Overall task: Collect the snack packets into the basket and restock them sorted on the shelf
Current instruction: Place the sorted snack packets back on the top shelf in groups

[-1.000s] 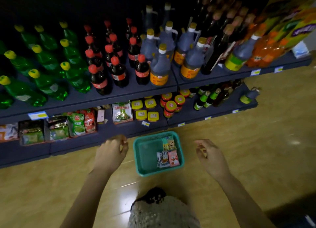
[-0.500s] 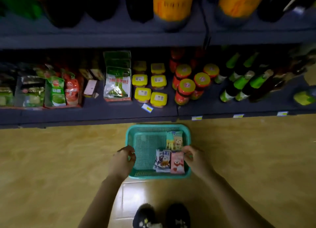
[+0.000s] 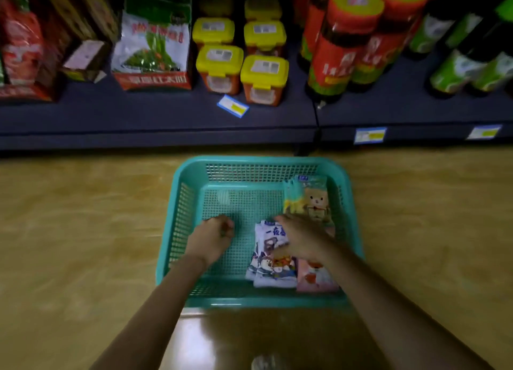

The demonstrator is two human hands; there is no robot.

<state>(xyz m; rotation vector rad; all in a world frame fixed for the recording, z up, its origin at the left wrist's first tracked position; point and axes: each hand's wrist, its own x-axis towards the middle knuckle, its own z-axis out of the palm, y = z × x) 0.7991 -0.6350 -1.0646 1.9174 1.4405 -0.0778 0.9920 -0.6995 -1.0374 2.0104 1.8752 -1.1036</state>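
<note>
A teal mesh basket [image 3: 180,203] stands on the wooden floor in front of the bottom shelf [image 3: 155,114]. Three kinds of snack packets lie in its right half: a yellow-green bear packet [image 3: 308,200] at the back, blue-white packets [image 3: 273,269] and a pink packet [image 3: 316,279] at the front. My left hand [image 3: 212,237] hovers over the bare mesh bottom, fingers curled with nothing in them. My right hand [image 3: 301,239] rests on the blue-white and pink packets. Its fingers hide their upper parts, and I cannot tell whether it grips one.
On the shelf stand yellow-lidded tubs [image 3: 241,64], red-lidded jars [image 3: 344,42], green-labelled bottles [image 3: 466,61], a white-green bag in a red tray [image 3: 151,47] and cartons at the left. A loose price tag [image 3: 232,106] lies near the shelf's front edge.
The view has dropped much closer to the basket and bottom shelf. Both hands moved from the basket's front rim into it, the right one onto the packets.
</note>
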